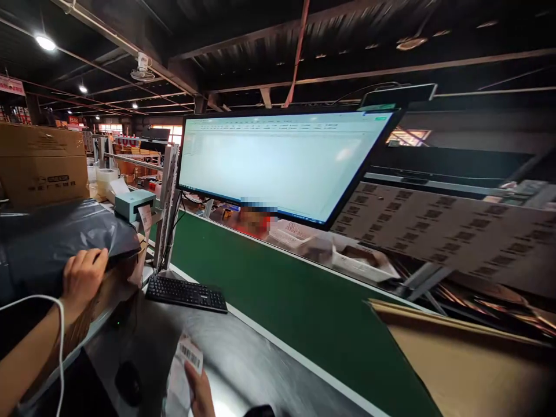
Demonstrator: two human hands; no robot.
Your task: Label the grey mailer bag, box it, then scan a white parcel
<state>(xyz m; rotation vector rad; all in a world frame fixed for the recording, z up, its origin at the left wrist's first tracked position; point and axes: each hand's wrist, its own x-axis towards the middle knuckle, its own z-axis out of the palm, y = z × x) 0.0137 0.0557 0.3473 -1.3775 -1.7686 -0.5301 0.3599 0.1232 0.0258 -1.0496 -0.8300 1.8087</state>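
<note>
Head view: two hands, left hand [82, 278] gripping one grey bag [52, 243], right hand [200, 394] pinching one barcode label [189, 353].

This is a warehouse packing station, part of a shipping or order-fulfilment hall. A green conveyor belt [304, 301] runs alongside the dark counter [243, 359], where a keyboard [186, 292] sits below a wide monitor [282, 162] showing a spreadsheet. A small label printer [134, 204] feeds out a slip, and a barcode label [190, 353] lies close by. Grey plastic mailer bags [56, 243] are piled on the left, with brown cardboard cartons [41, 165] stacked behind them and flattened printed cardboard [456, 231] beyond the belt. Overhead are bare dark beams, exposed pipes, round ceiling lamps [45, 42] and a mounted fan [142, 68].
</note>
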